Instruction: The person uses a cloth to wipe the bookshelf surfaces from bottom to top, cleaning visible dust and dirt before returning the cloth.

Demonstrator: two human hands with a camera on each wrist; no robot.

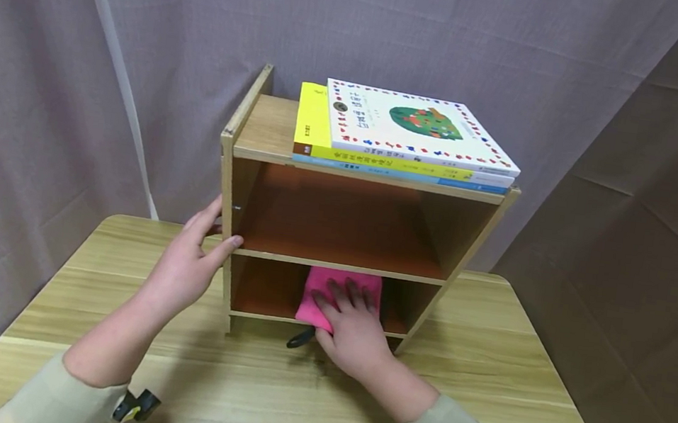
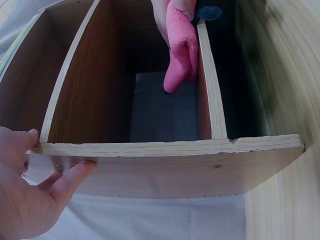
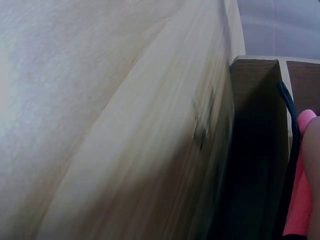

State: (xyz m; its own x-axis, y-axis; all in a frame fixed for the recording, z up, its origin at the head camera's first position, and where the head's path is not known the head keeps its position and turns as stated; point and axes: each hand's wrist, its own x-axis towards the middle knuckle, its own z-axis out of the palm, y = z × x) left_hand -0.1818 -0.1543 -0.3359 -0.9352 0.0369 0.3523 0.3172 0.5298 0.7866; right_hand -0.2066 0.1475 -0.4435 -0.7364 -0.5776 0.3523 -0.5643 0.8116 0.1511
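A small wooden shelf unit [image 1: 338,266] stands on the table. My left hand [image 1: 187,266] holds its left side panel, the thumb at the front edge and the fingers along the outer face; the left wrist view shows the same hand [image 2: 35,185] on the panel. In the lower compartment lies a folded pink cloth [image 1: 319,287] with a dark loop. My right hand [image 1: 355,331] grips this cloth, its fingers spread over the top and the thumb at the front edge. The right wrist view catches only part of the cloth [image 3: 301,200].
Several books [image 1: 414,128] lie stacked on the unit's top board. The upper compartment has a brown floor [image 1: 343,226]. Wood-grain table [image 1: 213,388] surrounds the unit, a grey curtain [image 1: 402,27] hangs behind, and a brown cloth wall [image 1: 654,210] is on the right.
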